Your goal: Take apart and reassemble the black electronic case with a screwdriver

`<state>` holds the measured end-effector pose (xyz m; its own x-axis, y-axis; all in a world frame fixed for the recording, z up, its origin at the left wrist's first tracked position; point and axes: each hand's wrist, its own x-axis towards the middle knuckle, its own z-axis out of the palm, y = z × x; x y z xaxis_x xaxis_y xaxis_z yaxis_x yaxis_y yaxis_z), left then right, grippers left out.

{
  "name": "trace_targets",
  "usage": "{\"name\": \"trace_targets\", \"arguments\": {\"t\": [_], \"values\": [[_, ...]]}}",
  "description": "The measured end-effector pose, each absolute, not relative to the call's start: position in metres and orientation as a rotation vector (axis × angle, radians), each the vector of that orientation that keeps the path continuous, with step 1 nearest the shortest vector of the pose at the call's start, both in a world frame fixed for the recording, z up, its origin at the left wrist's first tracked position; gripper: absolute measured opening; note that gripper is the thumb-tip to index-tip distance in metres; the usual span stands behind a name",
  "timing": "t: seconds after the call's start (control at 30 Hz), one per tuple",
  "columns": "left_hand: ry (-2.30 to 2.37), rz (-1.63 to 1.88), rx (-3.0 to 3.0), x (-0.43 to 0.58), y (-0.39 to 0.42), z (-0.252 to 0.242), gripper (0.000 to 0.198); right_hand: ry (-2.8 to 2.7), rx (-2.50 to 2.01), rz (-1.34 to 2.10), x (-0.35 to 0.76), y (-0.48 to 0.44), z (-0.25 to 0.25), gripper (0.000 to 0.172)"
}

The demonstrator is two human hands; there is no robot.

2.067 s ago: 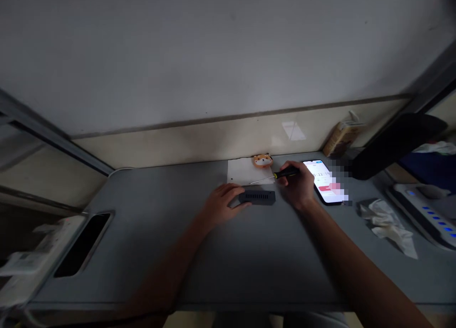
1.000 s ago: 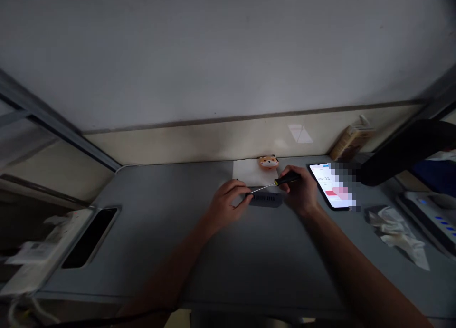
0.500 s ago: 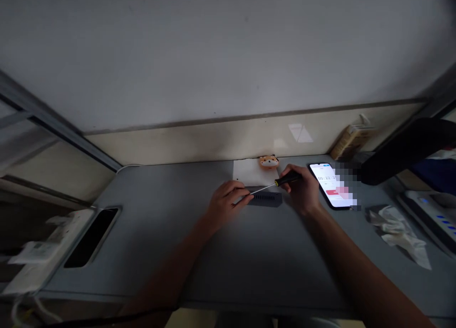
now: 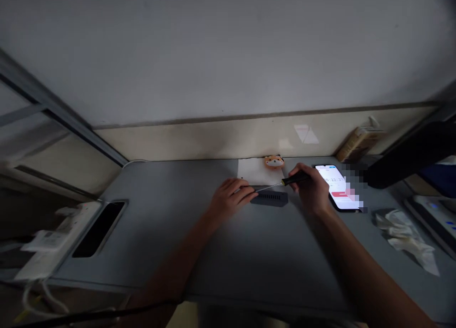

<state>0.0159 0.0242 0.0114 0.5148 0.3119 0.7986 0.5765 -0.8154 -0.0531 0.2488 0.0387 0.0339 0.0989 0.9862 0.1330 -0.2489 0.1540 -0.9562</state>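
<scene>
Under the left hand [image 4: 230, 199] and the right hand [image 4: 311, 189], the grey table [image 4: 249, 256] stretches wide, and both forearms reach out across it. Far out to the left of the left hand, a long dark slot [image 4: 98, 228] is sunk into the tabletop. Just to the right of the right hand lies a phone [image 4: 337, 185], screen lit, almost touching the knuckles. Further right of that hand, well apart, sits a crumpled tissue [image 4: 406, 233]. Beyond the two hands, against the wall, a white sheet of paper [image 4: 254, 175] lies flat.

Now the centre of the action: between the hands rests a small dark vented box [image 4: 270, 198], flat on the table. The left hand has its fingers bent down and closed on the box's left end, pinning it. The right hand is wrapped tight around the black handle of a screwdriver [image 4: 295, 178]. Its thin shaft slants left and down over the box, the tip arriving right at the left hand's fingertips. Exactly where the tip sits is too small to tell.

Just past the right hand's knuckles, on the paper's far corner, sits a little orange animal figure [image 4: 274, 161].
</scene>
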Motion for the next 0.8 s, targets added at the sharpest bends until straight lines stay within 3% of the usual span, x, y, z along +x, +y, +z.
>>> {"name": "trace_targets", "arguments": {"t": [0.3,0.8], "values": [[-0.888,-1.201,-2.574,0.008,0.024,0.015,0.023,-1.166,-0.991,0.962,0.254,0.032,0.045,0.034],[-0.993,-1.199,-2.774,0.015,0.020,0.003,0.025,-1.271,-1.061,0.883,0.253,0.026,0.048,0.039]]}}
